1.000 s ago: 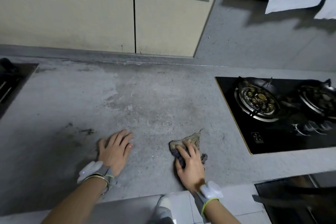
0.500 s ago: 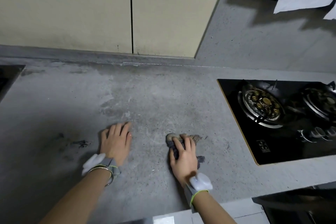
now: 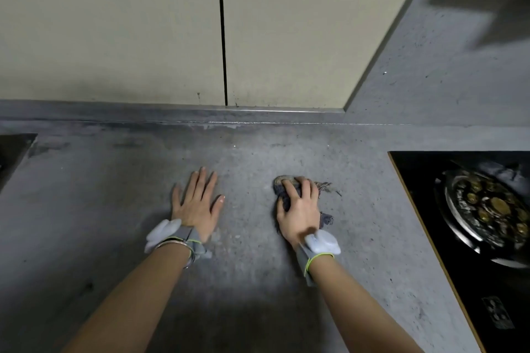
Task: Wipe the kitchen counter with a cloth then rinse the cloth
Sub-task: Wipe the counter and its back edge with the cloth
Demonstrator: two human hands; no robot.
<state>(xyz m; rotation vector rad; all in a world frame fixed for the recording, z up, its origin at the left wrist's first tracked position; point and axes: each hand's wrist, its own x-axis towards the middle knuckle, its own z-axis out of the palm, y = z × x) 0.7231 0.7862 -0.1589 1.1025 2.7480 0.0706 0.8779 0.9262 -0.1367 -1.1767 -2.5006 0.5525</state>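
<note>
Presently, at the far left edge, a dark recess (image 3: pixel 14 152) is being glimpsed, possibly a sink, though this cannot be told for certain. Next, the left hand (image 3: pixel 198 203) is being laid flat on the grey counter (image 3: pixel 114 209), fingers straight and spread, nothing being held; it is judged to be bracing the body. Just to its right, well apart from it, the crumpled cloth (image 3: pixel 289 195) is being pressed to the counter under the right hand (image 3: pixel 301 209), whose fingers are being curled over the wad and are gripping it. Frayed ends are being left trailing at the cloth's right side. Wiping is judged to be under way, with rinsing not yet begun.

Further right, the black gas hob (image 3: pixel 430 209) with its burner (image 3: pixel 493 209) is being approached by nothing as yet. A wide stroke rightward is being judged risky: the loose threads could be snagged on the burner, or grit could be pushed onto the glass. Because the cloth is bunched small, streaks could be left unwiped.
</note>
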